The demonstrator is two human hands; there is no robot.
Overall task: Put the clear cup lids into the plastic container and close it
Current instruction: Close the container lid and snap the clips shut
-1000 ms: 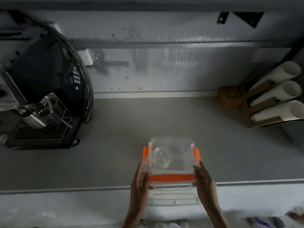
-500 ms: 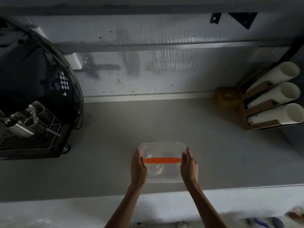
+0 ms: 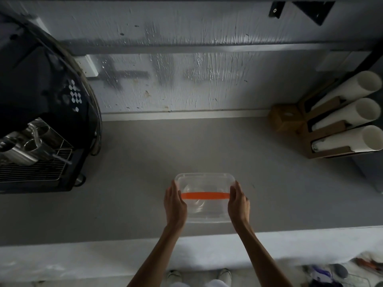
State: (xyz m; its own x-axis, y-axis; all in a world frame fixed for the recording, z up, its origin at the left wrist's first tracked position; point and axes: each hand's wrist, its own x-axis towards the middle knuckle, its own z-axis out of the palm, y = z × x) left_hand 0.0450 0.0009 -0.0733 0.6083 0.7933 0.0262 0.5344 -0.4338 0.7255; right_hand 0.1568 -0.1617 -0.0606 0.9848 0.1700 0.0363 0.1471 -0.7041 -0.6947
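A clear plastic container (image 3: 205, 181) with an orange latch strip (image 3: 205, 196) across it sits on the grey counter near the front edge. Its lid is on top. Through the plastic I make out faint round clear cup lids (image 3: 195, 201) inside. My left hand (image 3: 175, 205) presses flat against the container's left side. On the right side, my right hand (image 3: 238, 204) does the same. Both hands clasp the box between them.
A black espresso machine (image 3: 41, 112) with metal spouts and a drip grate fills the left. A cardboard holder with three white cup stacks (image 3: 352, 119) stands at the back right. The counter's front edge (image 3: 103, 241) runs just below the container.
The container has gone from hanging over the counter's front edge to resting further back on the counter. My hands slid from its near corners to its two sides.
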